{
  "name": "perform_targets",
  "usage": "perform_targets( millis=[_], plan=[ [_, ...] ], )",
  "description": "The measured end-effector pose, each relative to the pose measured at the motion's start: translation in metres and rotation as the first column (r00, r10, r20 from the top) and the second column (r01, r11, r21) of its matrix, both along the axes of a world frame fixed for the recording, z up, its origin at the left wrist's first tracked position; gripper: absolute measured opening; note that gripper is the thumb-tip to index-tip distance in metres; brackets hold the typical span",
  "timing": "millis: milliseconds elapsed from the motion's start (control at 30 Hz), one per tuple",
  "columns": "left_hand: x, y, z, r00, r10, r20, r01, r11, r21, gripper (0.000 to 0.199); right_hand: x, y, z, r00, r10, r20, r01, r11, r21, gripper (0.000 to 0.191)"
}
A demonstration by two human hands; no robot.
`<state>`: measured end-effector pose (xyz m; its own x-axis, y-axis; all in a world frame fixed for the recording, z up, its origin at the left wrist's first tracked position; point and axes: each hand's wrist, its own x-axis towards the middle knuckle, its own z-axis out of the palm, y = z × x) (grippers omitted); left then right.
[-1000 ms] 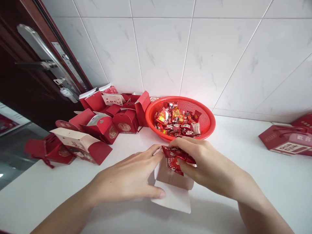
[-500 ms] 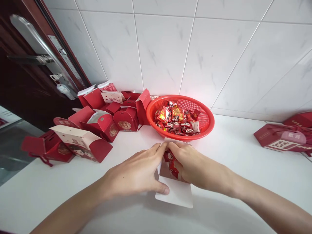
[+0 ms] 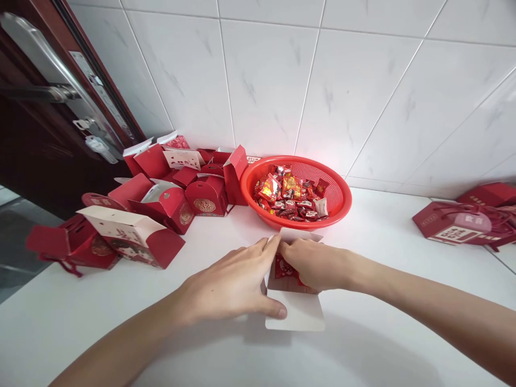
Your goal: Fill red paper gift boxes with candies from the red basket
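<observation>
A small open candy box stands in front of me, its white near flap [image 3: 296, 314] folded out toward me. My left hand [image 3: 234, 285] grips the box along its left side, fingers at the far left corner and thumb on the flap. My right hand [image 3: 322, 263] reaches into the box from the right with curled fingers. Its fingertips are hidden, so what they hold cannot be made out. Red wrapped candies [image 3: 284, 269] show inside, beside the right hand. Just behind the box is a red plastic basket [image 3: 344, 201] with many wrapped candies [image 3: 292, 191].
Several red gift boxes [image 3: 205, 196], some with raised lids, crowd the left of the white tabletop [image 3: 217, 355]. More red boxes with ribbons [image 3: 455, 223] stand at the right. A tiled wall [image 3: 266, 80] rises behind, and a door with keys [image 3: 99, 148] is at the left.
My right hand has shifted slightly and turned inside the box, its forearm now flatter. The box has turned a little and sits slightly farther right in view. My left hand keeps its hold.
</observation>
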<state>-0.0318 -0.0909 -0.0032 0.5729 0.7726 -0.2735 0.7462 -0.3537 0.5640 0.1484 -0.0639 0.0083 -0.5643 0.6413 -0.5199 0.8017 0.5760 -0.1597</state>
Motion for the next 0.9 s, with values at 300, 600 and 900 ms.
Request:
perform_targets(
  millis=[300, 600, 900],
  plan=[
    [-0.001, -0.001, -0.002, 0.999, 0.034, -0.041, -0.035, 0.999, -0.024, 0.094, 0.005, 0.007, -0.012, 0.994, -0.057, -0.096, 0.058, 0.998, 0.011, 0.017],
    [-0.001, -0.004, -0.006, 1.0, -0.01, -0.005, 0.01, 1.0, 0.023, 0.096, 0.008, 0.002, -0.009, 0.998, -0.06, -0.033, 0.059, 0.998, -0.02, 0.022],
    [-0.001, -0.004, -0.006, 0.999, -0.011, -0.042, 0.011, 1.0, -0.006, 0.089, 0.012, -0.002, -0.012, 0.996, -0.053, -0.077, 0.056, 0.998, 0.037, 0.007]
  ],
)
